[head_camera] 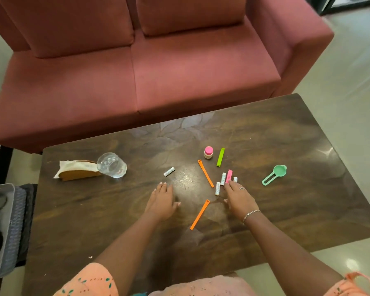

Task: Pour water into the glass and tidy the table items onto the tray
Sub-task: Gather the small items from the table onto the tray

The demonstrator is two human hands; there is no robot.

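An empty clear glass (111, 164) stands on the dark wooden table (286, 146), beside a wooden napkin holder (78, 170). Small items lie scattered: two orange clips (205, 173) (200, 214), a green clip (220, 157), a pink clip (229, 175), a pink-capped bottle (208, 152), a green scoop (274, 174) and several small white tubes (223, 179), one apart (169, 171). My left hand (162, 202) rests flat on the table, holding nothing. My right hand (239, 198) lies flat, its fingertips touching the pink clip and tubes. No water vessel is in view.
A red sofa (137, 71) stands just beyond the table's far edge. At the left edge of view sits a grey tray (8, 231) holding dark metal objects. Pale floor shows to the right of the table.
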